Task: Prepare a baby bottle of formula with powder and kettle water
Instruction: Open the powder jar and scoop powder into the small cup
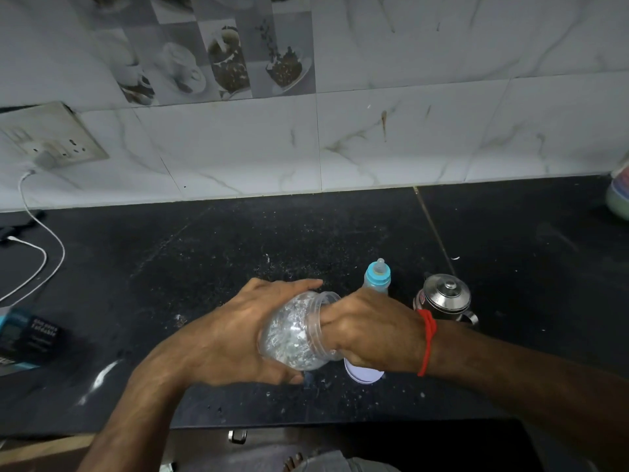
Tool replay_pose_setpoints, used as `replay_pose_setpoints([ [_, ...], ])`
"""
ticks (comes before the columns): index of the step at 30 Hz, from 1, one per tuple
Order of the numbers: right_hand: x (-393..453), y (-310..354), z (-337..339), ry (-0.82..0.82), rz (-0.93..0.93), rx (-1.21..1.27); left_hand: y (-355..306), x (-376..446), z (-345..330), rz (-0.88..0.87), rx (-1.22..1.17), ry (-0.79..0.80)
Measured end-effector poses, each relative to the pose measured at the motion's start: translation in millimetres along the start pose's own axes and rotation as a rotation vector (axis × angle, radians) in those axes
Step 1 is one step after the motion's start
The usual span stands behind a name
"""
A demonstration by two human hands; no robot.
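Clear plastic, the powder jar (pixel 299 330) lies tilted on its side above the black counter (pixel 204 253), gripped round its body by the left hand (pixel 235 332) with fingers curled over it. The right hand (pixel 371 330) has its fingers pushed into the jar's open mouth; how they lie inside cannot be told. A white lid (pixel 362 374) rests just beneath that hand. Just beyond stand the baby bottle (pixel 377 274), its blue teat cap on, and, to its right, the steel kettle (pixel 444 296).
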State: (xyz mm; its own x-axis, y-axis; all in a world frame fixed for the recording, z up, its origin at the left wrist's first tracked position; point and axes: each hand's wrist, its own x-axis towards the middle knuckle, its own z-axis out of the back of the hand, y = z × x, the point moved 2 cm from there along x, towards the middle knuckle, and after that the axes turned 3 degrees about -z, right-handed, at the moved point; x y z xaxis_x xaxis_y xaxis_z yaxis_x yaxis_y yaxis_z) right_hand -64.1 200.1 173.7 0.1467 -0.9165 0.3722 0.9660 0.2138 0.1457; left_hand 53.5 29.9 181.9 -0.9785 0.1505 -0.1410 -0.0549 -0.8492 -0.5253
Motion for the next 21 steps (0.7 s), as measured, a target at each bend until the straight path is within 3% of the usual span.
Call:
replay_pose_setpoints([
  [2,-0.6,-5.1,2.5,0.034,-0.232,0.226,5.1,-0.7,-6.3,0.009,-0.029,-0.055],
  [5,-4.9,-18.5,2.7,-0.045,-0.692,0.635,20.4,-2.9,-14.5,0.031,-0.068,-0.188],
  [9,-19.5,-22.7,-2.3,-0.163,-1.018,1.057,40.5,-9.0,-32.5,0.108,-0.201,-0.337],
  [13,-35.0,-24.1,-13.6,-0.254,-1.161,1.156,53.5,-11.8,-54.4,0.165,-0.329,-0.458],
  [21,-55.3,-31.9,-34.9,-0.440,-1.228,1.201,74.0,-13.0,-88.2,0.221,-0.419,-0.493],
])
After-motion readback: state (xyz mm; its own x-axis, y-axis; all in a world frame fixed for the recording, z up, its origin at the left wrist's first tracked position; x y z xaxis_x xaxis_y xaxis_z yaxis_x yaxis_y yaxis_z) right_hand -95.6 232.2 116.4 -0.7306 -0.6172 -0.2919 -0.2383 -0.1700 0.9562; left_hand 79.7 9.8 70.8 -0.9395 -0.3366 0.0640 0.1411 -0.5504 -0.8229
